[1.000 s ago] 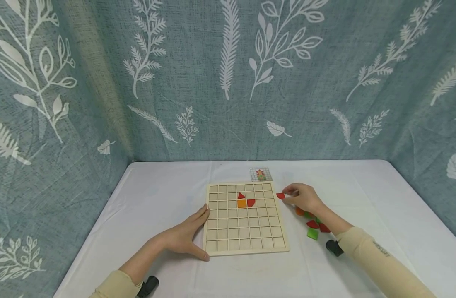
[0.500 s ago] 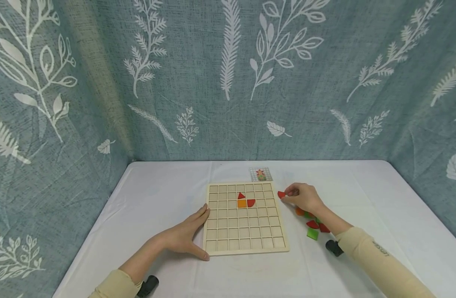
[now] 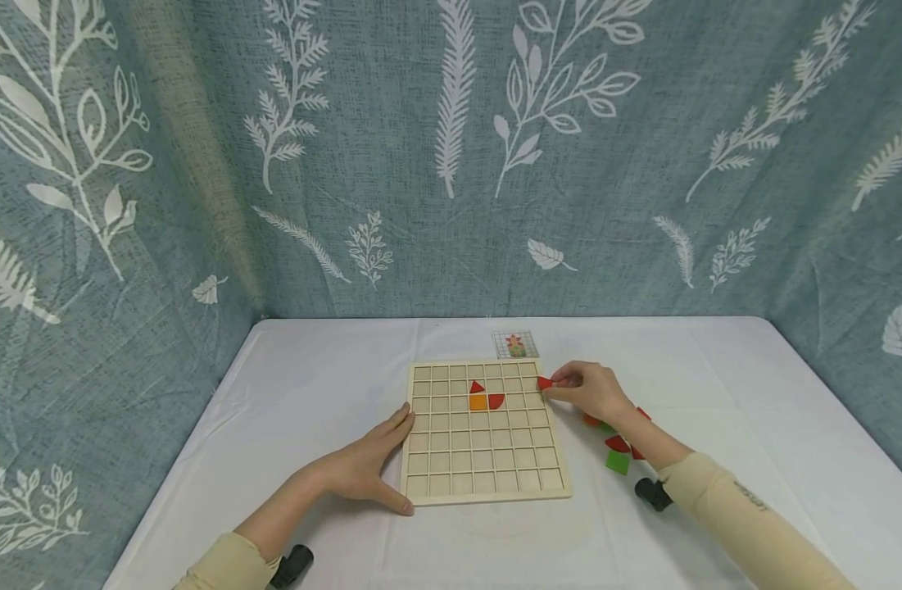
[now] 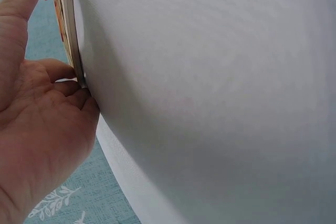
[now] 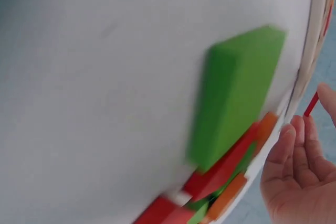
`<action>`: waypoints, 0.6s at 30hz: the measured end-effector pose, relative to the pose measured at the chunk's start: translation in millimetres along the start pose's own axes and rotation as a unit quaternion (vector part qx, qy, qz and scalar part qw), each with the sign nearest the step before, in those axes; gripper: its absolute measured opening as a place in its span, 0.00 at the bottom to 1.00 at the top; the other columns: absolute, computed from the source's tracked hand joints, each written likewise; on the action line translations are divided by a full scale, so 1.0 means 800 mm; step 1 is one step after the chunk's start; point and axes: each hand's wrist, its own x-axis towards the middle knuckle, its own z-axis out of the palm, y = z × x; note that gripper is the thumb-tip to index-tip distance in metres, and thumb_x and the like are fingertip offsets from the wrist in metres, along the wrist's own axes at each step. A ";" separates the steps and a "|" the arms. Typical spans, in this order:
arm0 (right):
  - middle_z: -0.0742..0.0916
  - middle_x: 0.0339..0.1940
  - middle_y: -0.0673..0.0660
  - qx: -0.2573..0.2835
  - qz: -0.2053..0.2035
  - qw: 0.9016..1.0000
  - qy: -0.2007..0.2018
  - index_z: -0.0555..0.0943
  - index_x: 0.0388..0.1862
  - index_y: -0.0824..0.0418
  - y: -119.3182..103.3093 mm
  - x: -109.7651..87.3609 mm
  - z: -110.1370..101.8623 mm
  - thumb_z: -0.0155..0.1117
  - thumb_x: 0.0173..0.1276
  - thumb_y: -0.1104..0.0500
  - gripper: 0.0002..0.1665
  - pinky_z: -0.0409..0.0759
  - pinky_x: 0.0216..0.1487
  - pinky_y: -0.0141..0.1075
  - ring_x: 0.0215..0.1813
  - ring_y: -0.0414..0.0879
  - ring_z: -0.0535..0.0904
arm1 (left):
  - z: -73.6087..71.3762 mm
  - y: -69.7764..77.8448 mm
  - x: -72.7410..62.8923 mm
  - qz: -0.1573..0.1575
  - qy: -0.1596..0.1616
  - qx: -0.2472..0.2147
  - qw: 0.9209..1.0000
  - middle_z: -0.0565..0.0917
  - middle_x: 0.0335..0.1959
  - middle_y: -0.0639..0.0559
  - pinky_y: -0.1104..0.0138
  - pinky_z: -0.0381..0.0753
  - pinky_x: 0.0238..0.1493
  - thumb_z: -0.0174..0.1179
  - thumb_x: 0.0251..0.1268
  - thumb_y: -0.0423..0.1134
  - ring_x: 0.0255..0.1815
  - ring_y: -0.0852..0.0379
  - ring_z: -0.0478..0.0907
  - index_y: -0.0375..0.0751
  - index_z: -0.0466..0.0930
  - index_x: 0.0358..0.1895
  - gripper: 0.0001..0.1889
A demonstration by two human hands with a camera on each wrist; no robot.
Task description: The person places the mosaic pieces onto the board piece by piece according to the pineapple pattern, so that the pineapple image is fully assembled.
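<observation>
A pale wooden grid board (image 3: 460, 463) lies flat on the table. Its cells hold a red triangle (image 3: 477, 387), an orange square (image 3: 478, 402) and a red quarter-circle (image 3: 496, 401). My left hand (image 3: 364, 469) rests against the board's left side, thumb at the near corner and fingers spread along the edge. In the left wrist view its fingertips (image 4: 73, 72) touch the rim. Between thumb and fingers my right hand (image 3: 589, 392) pinches a small red tile (image 3: 544, 383) over the board's right edge; the fingers partly hide its shape. From the right wrist this tile (image 5: 312, 104) appears edge-on.
Loose tiles lie right of the board, partly under the right forearm: a green square (image 3: 618, 462), red pieces (image 3: 617, 444) and an orange piece (image 3: 591, 420). Behind the board is a small picture card (image 3: 515, 345). A patterned curtain (image 3: 421, 246) hangs behind the table.
My right hand has moved slightly left with the red tile, from beside the board to over its right edge. The tile has turned in the fingers. My left hand stays put.
</observation>
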 end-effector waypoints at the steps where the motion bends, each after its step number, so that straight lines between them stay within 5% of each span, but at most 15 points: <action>1: 0.86 0.33 0.51 0.002 -0.002 1.000 0.000 0.84 0.41 0.60 -0.002 0.001 0.002 0.73 0.60 0.49 0.18 0.78 0.38 0.38 0.36 0.44 0.80 | 0.000 0.001 0.000 0.000 0.000 0.000 1.000 0.36 0.78 0.33 0.43 0.49 0.72 0.77 0.42 0.56 0.77 0.35 0.37 0.26 0.40 0.76 0.67; 18: 0.85 0.31 0.48 0.039 -0.056 0.997 -0.024 0.85 0.41 0.59 -0.046 0.005 0.036 0.74 0.59 0.52 0.16 0.77 0.34 0.36 0.33 0.42 0.79 | 0.002 -0.001 -0.001 0.000 0.001 0.002 1.000 0.36 0.78 0.33 0.44 0.49 0.72 0.77 0.43 0.56 0.77 0.35 0.37 0.26 0.40 0.76 0.67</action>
